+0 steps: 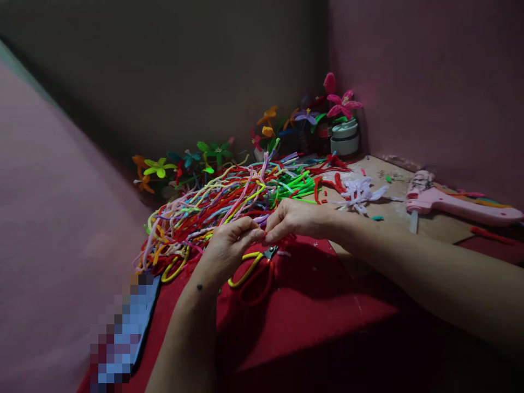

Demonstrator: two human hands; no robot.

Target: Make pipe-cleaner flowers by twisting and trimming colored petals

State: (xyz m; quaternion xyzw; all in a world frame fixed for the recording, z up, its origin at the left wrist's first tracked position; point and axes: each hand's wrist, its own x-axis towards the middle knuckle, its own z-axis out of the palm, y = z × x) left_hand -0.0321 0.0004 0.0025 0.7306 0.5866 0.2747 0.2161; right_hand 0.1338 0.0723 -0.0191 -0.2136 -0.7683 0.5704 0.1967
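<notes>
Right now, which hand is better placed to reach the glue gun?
Probably the right hand: it is nearer the glue gun, which lies on the right, whereas the left hand would have to cross the right forearm.

no legible text, label, brand, number or sign — device screen (pixel 126 327) pixelated, beyond reading

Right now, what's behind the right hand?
Behind the right hand are bright green fuzzy stems, beside a colourful pile of stems. The hand covers the spot right behind it, so I can't see what lies there.
</notes>
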